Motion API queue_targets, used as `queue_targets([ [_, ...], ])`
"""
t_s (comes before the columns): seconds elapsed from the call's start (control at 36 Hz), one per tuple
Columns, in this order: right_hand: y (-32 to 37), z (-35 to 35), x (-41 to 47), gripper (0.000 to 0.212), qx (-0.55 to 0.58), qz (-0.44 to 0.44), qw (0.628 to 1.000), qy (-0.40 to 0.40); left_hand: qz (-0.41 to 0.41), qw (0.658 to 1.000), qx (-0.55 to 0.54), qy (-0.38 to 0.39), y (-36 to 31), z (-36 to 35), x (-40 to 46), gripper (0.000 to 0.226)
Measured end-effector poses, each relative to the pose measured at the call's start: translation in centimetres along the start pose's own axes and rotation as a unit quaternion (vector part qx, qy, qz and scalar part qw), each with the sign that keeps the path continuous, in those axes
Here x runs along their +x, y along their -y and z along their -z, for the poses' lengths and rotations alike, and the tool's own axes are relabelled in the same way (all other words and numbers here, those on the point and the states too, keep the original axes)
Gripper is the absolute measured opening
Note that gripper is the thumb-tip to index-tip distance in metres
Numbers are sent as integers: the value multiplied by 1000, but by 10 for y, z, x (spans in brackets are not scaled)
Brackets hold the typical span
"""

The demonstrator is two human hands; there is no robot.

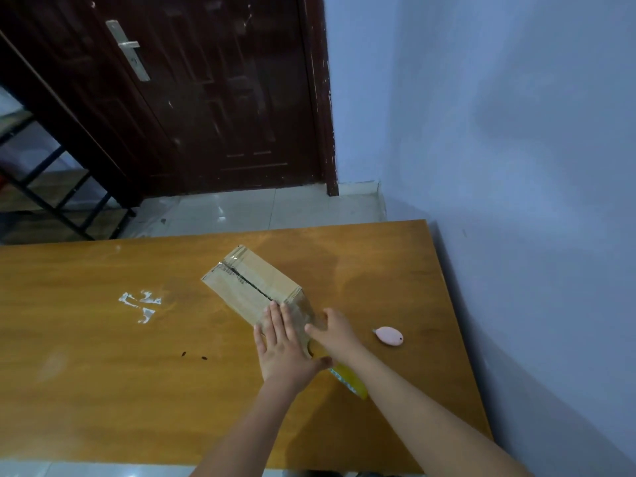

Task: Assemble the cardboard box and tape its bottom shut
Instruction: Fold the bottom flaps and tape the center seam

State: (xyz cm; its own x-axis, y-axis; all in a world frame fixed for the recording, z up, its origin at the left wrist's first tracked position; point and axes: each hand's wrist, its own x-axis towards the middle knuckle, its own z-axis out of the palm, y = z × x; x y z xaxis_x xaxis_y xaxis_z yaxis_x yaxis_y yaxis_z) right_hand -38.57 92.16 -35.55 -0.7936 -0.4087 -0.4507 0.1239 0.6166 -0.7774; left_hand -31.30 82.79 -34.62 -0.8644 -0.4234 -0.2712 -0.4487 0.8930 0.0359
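Note:
A small brown cardboard box [251, 284] stands on the wooden table [103, 356], its flaps closed on top with a dark seam between them and clear tape along the seam. My left hand [284, 342] lies flat, fingers together, on the near end of the box. My right hand [332, 330] presses against the box's near right side, fingers spread. A yellow tape roll [347, 376] lies on the table beneath my right wrist, partly hidden by both hands.
A pink oval cutter [389, 336] lies on the table to the right of my hands. White tape residue [141, 304] marks the table's left half. A blue wall runs along the table's right edge; a dark door and tiled floor lie beyond.

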Motion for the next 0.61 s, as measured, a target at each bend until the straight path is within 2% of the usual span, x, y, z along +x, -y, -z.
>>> queue_targets([
  [0.03, -2, -5, 1, 51, 8, -10, 1000, -4, -1, 1000, 4, -1, 0, 0, 1, 136],
  [0.08, -9, -13, 2, 43, -51, -20, 998, -24, -9, 1000, 4, -12, 1, -2, 2, 129],
  [0.22, -18, -18, 4, 38, -142, -13, 988, -52, -45, 997, -6, -57, 12, -5, 6, 97],
  [0.31, -20, -18, 4, 36, -131, -15, 990, -53, -69, 994, -5, -90, 27, 5, 16, 80],
  [0.42, -21, -19, 4, 32, -111, -21, 991, -66, -93, 986, -33, -133, 38, 20, 36, 43],
  [0.61, -23, -19, 2, 22, -111, -14, 991, -72, -106, 989, 29, -101, 38, 30, 72, 67],
])
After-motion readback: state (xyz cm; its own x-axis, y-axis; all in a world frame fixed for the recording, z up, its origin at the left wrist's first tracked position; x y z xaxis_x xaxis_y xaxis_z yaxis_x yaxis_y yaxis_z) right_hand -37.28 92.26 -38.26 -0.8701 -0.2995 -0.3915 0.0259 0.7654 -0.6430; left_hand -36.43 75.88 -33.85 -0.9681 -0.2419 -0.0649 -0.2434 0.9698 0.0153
